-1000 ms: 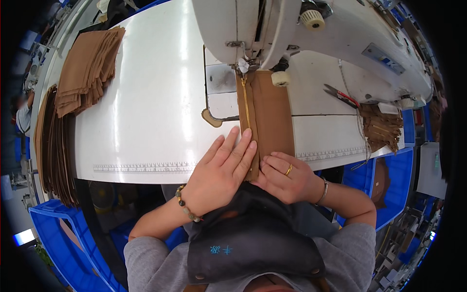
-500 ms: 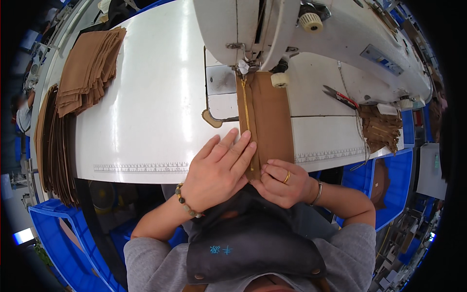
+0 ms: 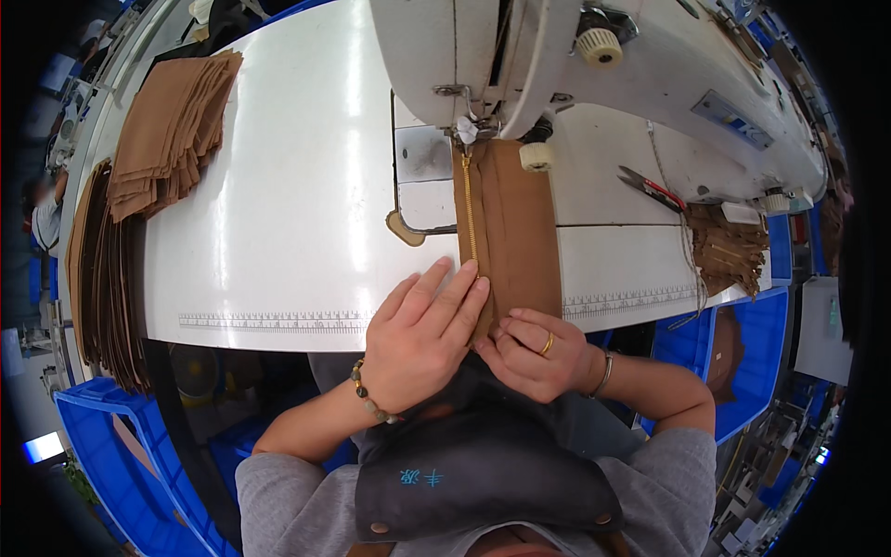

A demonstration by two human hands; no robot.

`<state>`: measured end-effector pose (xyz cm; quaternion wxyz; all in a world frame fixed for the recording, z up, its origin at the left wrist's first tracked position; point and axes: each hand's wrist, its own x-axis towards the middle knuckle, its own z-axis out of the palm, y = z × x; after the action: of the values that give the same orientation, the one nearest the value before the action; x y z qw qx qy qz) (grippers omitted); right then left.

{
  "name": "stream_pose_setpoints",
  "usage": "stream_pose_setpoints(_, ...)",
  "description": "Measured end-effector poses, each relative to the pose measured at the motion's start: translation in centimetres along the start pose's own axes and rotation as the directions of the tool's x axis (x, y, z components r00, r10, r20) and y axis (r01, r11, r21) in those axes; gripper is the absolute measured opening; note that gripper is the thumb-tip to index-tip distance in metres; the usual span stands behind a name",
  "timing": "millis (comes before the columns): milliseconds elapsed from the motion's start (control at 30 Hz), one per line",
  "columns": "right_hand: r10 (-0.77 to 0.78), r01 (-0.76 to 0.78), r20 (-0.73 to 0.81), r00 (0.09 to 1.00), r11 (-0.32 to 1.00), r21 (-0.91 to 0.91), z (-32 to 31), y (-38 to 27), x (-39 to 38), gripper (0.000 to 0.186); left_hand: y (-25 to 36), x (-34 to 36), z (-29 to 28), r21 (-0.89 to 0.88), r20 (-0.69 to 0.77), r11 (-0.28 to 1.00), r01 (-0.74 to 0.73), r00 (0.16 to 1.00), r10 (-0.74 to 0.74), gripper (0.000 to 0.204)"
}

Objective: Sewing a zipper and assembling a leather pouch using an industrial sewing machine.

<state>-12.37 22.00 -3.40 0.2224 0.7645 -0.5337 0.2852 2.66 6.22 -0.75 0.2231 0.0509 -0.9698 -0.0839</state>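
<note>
A brown fabric piece (image 3: 524, 223) runs from under the presser foot of a white sewing machine (image 3: 529, 56) toward me. Along its left side lies a gold-toothed zipper (image 3: 470, 209), its far end at the presser foot. My left hand (image 3: 422, 330) rests with outstretched fingers at the fabric's near left edge, fingertips on the zipper. Beside it, my right hand (image 3: 538, 353) is closed, thumb and fingers pinching the fabric's near end. The lowest part of the fabric is hidden between the hands.
Stacked brown fabric pieces (image 3: 172, 130) lie at the far left, with more (image 3: 102, 278) hanging over the table's edge. On the right are thread snips (image 3: 652, 188) and a bunch of zippered brown pieces (image 3: 727, 249). Blue bins (image 3: 139, 464) stand below.
My left hand has slid slightly toward me along the zipper, its fingertips now lower on the fabric. My right hand keeps its pinch and has barely shifted.
</note>
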Motion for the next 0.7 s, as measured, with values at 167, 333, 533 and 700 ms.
stream_pose_setpoints(167,0.010,-0.010,0.016,1.000,1.000,-0.016,0.0,-0.3,-0.2,0.012,0.2,-0.1,0.2,-0.003,0.008,1.000,0.014,1.000,-0.014,0.047)
stream_pose_setpoints(333,0.020,-0.019,0.017,1.000,0.999,-0.030,0.2,-0.8,0.1,0.014,0.1,-0.3,0.0,0.022,0.014,0.999,0.023,1.000,-0.024,0.054)
stream_pose_setpoints(533,0.106,-0.125,0.125,0.987,0.979,0.163,-2.1,0.9,2.2,0.022,0.5,-0.4,-0.3,0.011,0.055,0.996,0.085,0.995,-0.086,0.057)
stream_pose_setpoints(700,0.227,-0.262,0.215,0.950,0.954,0.149,-0.7,7.4,4.4,0.033,0.5,-0.4,-0.6,0.012,0.105,0.995,0.095,0.990,-0.096,0.061)
